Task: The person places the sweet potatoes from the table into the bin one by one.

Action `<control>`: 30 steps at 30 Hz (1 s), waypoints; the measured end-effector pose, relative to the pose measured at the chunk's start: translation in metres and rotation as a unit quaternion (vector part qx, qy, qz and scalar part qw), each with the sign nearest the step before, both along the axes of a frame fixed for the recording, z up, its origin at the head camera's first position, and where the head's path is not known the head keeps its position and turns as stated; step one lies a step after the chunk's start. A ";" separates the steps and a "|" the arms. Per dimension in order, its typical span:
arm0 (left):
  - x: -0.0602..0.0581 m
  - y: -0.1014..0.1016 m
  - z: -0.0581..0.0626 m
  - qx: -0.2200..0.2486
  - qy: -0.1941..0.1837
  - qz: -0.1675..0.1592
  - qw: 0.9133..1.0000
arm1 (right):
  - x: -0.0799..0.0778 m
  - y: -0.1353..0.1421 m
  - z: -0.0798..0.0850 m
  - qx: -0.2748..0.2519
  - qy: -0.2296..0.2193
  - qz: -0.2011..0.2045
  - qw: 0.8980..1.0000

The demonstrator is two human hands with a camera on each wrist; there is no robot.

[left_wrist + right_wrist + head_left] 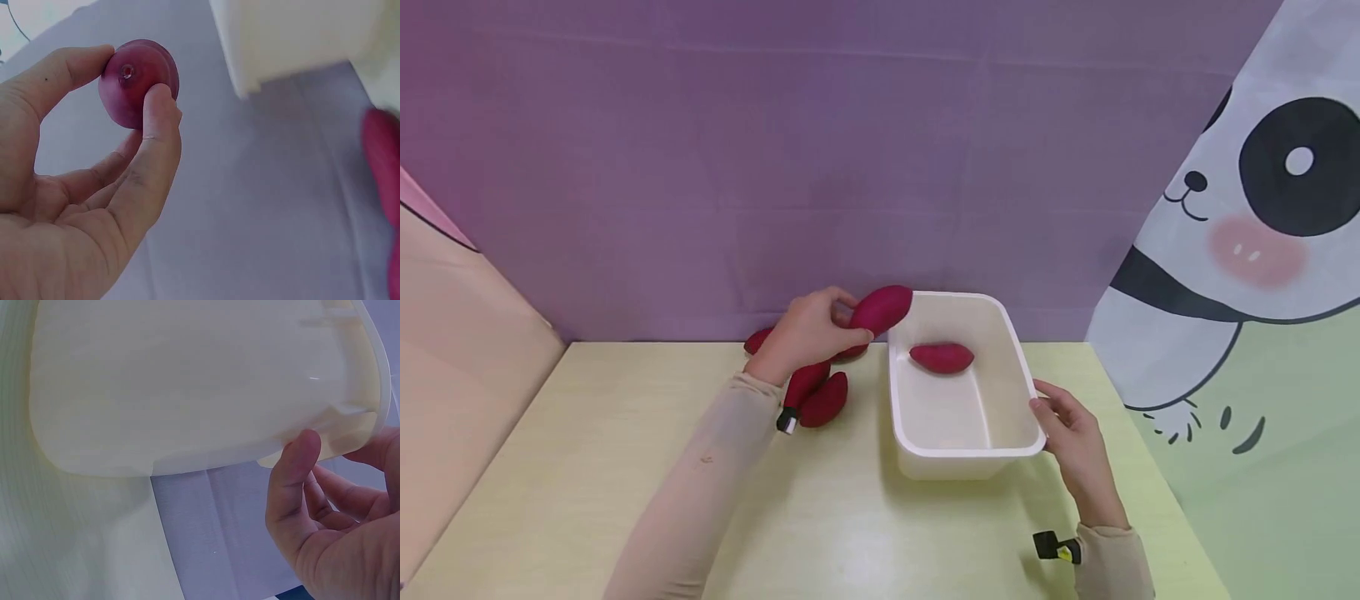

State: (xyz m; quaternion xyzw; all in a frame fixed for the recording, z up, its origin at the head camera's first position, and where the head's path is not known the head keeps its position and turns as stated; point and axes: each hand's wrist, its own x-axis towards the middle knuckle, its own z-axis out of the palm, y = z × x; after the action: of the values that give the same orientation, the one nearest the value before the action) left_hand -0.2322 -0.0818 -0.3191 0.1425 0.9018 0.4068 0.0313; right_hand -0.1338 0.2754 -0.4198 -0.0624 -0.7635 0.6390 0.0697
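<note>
My left hand (pixel 808 335) pinches a dark red sweet potato (pixel 882 310) by one end, between thumb and fingertips, beside the left rim of a white plastic bin (pixel 967 453). In the left wrist view the held sweet potato (pixel 128 94) shows its blunt tip toward the camera. A second sweet potato (pixel 942 358) lies inside the bin, toward its far end. My right hand (pixel 1075 442) holds the bin's right rim near the front corner. In the right wrist view, the thumb lies against the bin wall (pixel 187 387) and the fingers reach to the rim.
Several more sweet potatoes (pixel 824 400) lie on the pale wooden table (pixel 820 517) left of the bin, partly hidden by my left hand and forearm. A purple cloth backdrop (pixel 775 167) stands behind the table. A panda print (pixel 1247 233) covers the right side panel.
</note>
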 end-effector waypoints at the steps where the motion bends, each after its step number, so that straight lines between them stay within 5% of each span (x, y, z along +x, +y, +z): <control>1: -0.003 0.008 0.003 0.000 0.001 -0.007 1.000 | 0.000 0.000 0.000 -0.001 0.000 0.000 1.000; 14: -0.022 0.104 0.019 -0.006 0.000 -0.055 0.998 | 0.005 -0.002 0.000 -0.002 0.011 0.001 1.000; 22: -0.027 0.141 -0.006 -0.071 -0.016 -0.063 0.995 | 0.006 -0.004 0.000 -0.007 0.012 0.006 1.000; 30: -0.027 0.158 -0.025 -0.176 -0.014 -0.083 0.981 | 0.006 -0.007 0.001 -0.002 0.012 0.005 1.000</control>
State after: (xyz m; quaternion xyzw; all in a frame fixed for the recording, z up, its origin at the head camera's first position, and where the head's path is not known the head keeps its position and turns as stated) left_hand -0.2596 0.0762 -0.3437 0.2032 0.9437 0.2402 0.1024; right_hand -0.1279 0.2689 -0.4190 -0.0507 -0.7617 0.6415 0.0755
